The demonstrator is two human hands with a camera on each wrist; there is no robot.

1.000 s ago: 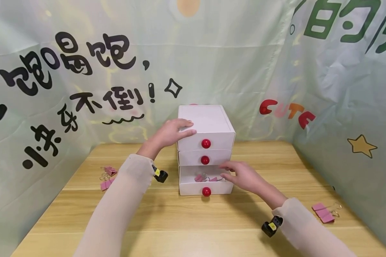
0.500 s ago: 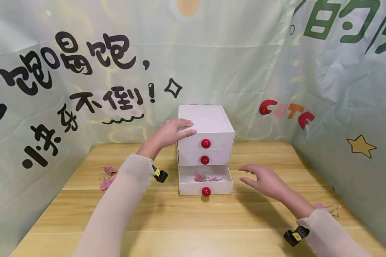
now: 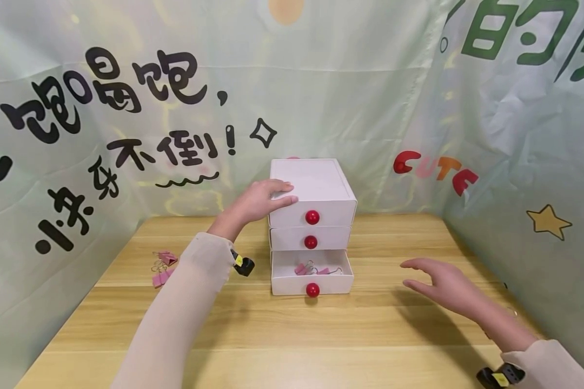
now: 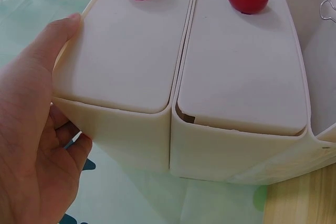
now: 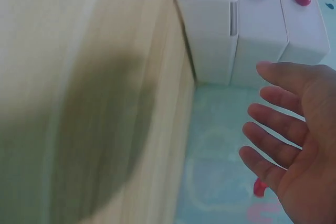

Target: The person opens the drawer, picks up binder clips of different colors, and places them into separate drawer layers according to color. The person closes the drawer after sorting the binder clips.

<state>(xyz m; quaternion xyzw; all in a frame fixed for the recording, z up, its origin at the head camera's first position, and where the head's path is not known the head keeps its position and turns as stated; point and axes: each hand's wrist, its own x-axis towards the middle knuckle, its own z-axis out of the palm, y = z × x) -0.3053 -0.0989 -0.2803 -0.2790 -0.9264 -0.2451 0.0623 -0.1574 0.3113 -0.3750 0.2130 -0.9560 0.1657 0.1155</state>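
Note:
A white three-drawer desktop organizer (image 3: 316, 181) with red round knobs stands on the table. My left hand (image 3: 259, 202) grips its top left edge; in the left wrist view the thumb lies along the front edge and the other fingers bend past the corner. The bottom drawer (image 3: 287, 286) is pulled out, with pink binder clips (image 3: 302, 268) lying inside. The upper two drawers are closed. My right hand (image 3: 443, 283) is in the air over the table, right of the organizer, fingers spread and holding nothing, as the right wrist view (image 5: 294, 129) confirms.
Pink binder clips (image 3: 163, 278) lie on the wooden table (image 3: 282, 346) at the left, beside my left sleeve. At the right, the wire of another clip (image 3: 513, 312) peeks out behind my right forearm. A printed cloth backdrop (image 3: 321, 97) surrounds the table's back and sides.
My right hand has left the bottom drawer and moved right and toward me, its forearm now covering most of the right-hand clip. The left hand has stayed on the organizer.

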